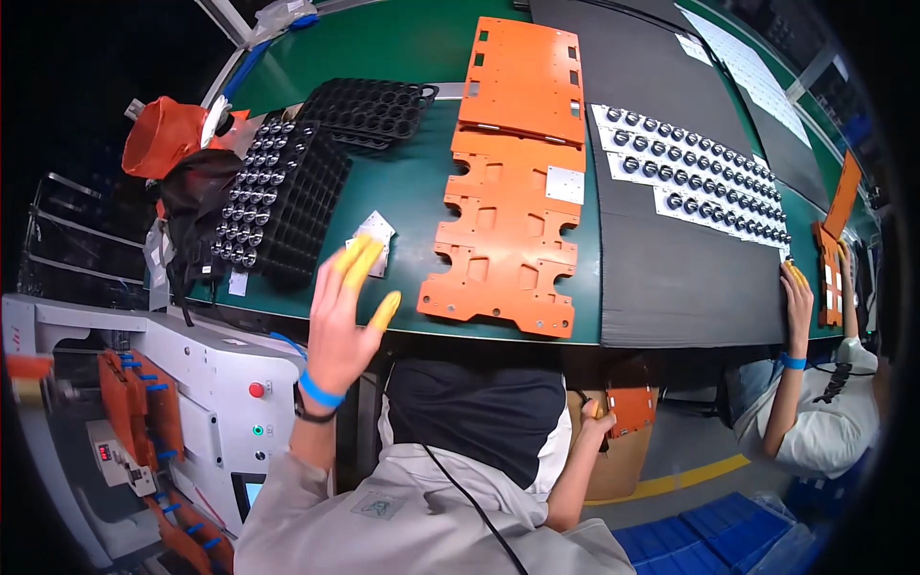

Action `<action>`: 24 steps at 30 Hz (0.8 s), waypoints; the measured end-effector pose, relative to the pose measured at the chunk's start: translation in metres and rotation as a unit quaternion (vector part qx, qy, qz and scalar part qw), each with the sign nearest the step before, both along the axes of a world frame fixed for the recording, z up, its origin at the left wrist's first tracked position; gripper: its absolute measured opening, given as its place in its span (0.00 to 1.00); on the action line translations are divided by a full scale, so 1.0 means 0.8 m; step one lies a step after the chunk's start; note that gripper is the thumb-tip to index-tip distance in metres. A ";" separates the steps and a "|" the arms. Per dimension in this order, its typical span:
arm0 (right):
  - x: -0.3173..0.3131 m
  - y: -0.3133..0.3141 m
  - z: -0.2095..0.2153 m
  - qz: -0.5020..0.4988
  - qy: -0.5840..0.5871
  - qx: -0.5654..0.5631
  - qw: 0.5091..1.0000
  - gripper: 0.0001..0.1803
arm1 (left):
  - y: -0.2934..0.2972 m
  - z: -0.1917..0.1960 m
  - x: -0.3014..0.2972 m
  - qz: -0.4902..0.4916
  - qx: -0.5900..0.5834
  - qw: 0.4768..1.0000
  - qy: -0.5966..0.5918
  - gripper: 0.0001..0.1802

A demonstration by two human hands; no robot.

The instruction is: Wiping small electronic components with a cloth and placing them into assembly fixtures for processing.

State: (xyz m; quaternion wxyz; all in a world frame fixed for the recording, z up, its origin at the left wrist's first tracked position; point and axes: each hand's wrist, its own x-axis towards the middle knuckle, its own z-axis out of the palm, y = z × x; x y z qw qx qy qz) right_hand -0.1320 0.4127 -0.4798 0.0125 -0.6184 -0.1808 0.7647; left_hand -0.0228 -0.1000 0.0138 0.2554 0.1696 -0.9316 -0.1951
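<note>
My left hand (347, 321) is raised over the near edge of the green table, fingers stretched and thumb apart, yellow covers on the fingertips. Its fingertips reach small white square plates (378, 230) lying on the table; whether they touch is unclear. Low on the right, beside my body, my right hand (596, 420) is closed at the left edge of an orange plate (632, 410) with small holes. In front of me lies a large orange panel (503, 249) with notched sides. A white square plate (565, 185) rests on its right part, and a flat orange panel (525, 81) adjoins its far end.
Left stand a black tray (278, 201) with shiny round parts, stacked black trays (369, 110) and an orange bin (163, 139). White strips with black round parts (690, 172) cover a dark mat (690, 297). A co-worker's hand (797, 297) is right; a white machine (211, 383) stands lower left.
</note>
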 end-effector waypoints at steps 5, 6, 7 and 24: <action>0.018 -0.015 0.054 0.097 0.129 0.037 0.986 0.21 | -0.044 -0.046 -0.030 0.000 0.011 0.997 -0.079 0.40; 0.017 -0.048 0.080 0.082 0.128 0.066 0.986 0.21 | -0.051 -0.062 -0.025 0.012 -0.042 0.995 -0.086 0.34; 0.017 -0.050 0.093 0.092 0.167 0.080 0.978 0.21 | -0.047 -0.060 -0.027 0.004 -0.019 0.998 -0.067 0.29; 0.046 -0.085 0.185 0.060 0.299 0.030 0.952 0.21 | -0.040 -0.058 -0.014 -0.059 0.038 0.993 0.093 0.25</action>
